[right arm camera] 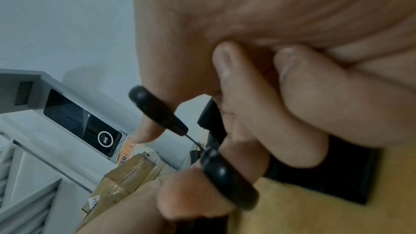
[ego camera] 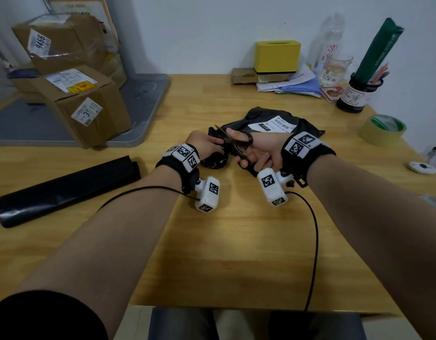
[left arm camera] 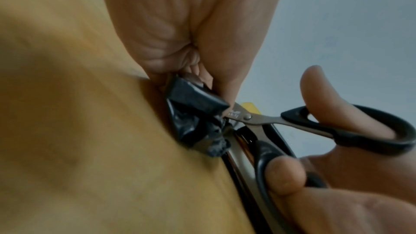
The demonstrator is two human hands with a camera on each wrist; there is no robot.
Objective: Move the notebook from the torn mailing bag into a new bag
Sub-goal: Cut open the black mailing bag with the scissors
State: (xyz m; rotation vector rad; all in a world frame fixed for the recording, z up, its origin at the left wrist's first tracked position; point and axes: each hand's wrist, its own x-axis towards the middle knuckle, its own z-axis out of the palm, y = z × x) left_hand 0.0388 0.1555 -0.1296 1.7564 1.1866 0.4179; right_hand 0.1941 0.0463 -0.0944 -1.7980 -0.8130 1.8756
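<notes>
- Black, crinkled plastic of the torn mailing bag (ego camera: 266, 123) lies on our wooden tabletop (ego camera: 224, 241); left hand (ego camera: 204, 143) pinches its bunched corner.
- Right hand (ego camera: 261, 150) grips steel scissors (ego camera: 236, 143), blades parted.
- Notebook hidden.

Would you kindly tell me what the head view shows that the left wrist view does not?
Only the head view shows the new bag folded on the table's left, the tape roll, the cardboard boxes and the torn bag's label. Only the left wrist view shows the scissors' pivot screw against the bunched plastic. Both show the left hand pinching the torn bag while the right hand works the scissors.
</notes>
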